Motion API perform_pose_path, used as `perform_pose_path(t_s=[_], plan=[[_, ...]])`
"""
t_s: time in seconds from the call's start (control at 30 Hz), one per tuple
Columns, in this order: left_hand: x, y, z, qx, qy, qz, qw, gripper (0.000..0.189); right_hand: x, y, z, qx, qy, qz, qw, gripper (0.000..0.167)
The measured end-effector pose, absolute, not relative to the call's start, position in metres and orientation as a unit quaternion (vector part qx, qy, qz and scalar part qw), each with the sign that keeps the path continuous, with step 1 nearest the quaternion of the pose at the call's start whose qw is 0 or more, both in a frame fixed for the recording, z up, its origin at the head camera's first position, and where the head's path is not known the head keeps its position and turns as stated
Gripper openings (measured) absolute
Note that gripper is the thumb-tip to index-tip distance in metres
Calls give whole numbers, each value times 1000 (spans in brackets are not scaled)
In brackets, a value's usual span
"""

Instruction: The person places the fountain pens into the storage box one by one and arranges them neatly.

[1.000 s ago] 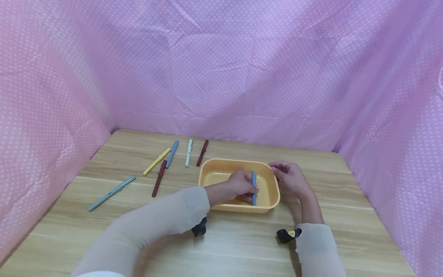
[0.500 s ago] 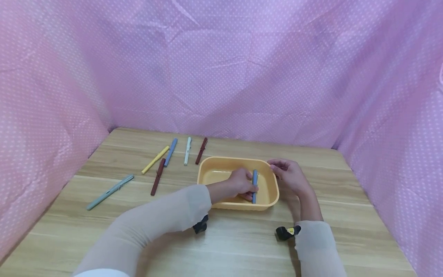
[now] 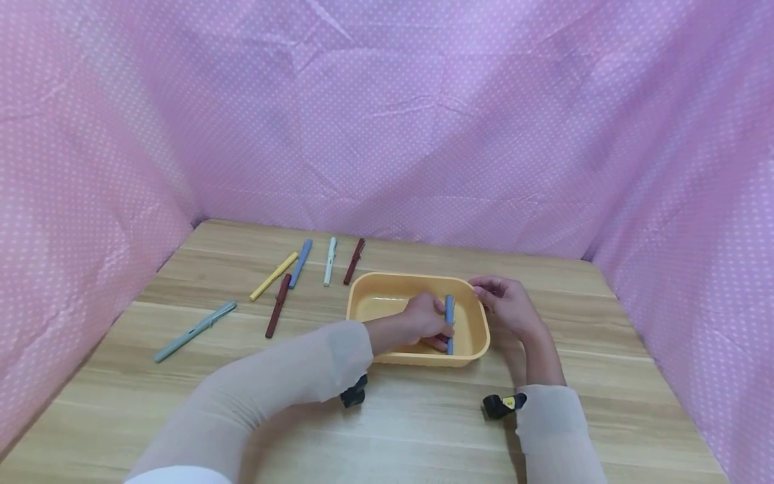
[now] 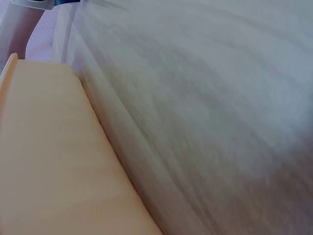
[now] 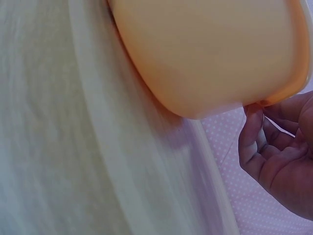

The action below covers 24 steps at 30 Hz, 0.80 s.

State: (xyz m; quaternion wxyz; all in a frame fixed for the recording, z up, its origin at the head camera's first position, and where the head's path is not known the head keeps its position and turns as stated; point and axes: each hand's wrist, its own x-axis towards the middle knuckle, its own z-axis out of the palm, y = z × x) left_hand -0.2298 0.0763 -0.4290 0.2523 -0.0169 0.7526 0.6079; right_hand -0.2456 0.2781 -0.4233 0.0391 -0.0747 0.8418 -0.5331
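Observation:
In the head view a shallow yellow-orange plastic tub (image 3: 417, 277) stands on the wooden table. My left hand (image 3: 425, 317) reaches over its near left side and pinches a blue pen (image 3: 449, 310) between thumb and fingers. The pen lies front to back in the right half of the tub, low inside it. At the far right corner my right hand (image 3: 509, 306) pinches the rim. The right wrist view shows the fingers (image 5: 252, 129) at the tub's (image 5: 205, 58) corner. Only the tub's outer wall (image 4: 58, 147) and the table show in the left wrist view; the left hand is hidden there.
Left of the tub lie several pens: a yellow pen (image 3: 273, 276), a blue pen (image 3: 300, 264), a pale pen (image 3: 329, 262), a dark red pen (image 3: 355, 261), another dark red pen (image 3: 278, 306) and a grey-green pen (image 3: 195, 332). Pink dotted cloth (image 3: 387, 134) surrounds the table.
My left hand and the blue pen have shifted slightly to the right inside the tub. My right hand stays at the rim, and the loose pens lie as before.

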Motion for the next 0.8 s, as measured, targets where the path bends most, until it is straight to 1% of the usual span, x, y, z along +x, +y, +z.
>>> perform_pose_path(t_s=[0.43,0.8], plan=[[-227,82,-428,-22,730,633,257,46,-244,278,-424,-79,838,-539,29,29],[-232,75,-426,-28,720,646,250,47,-243,281,-427,-86,837,-540,29,29]])
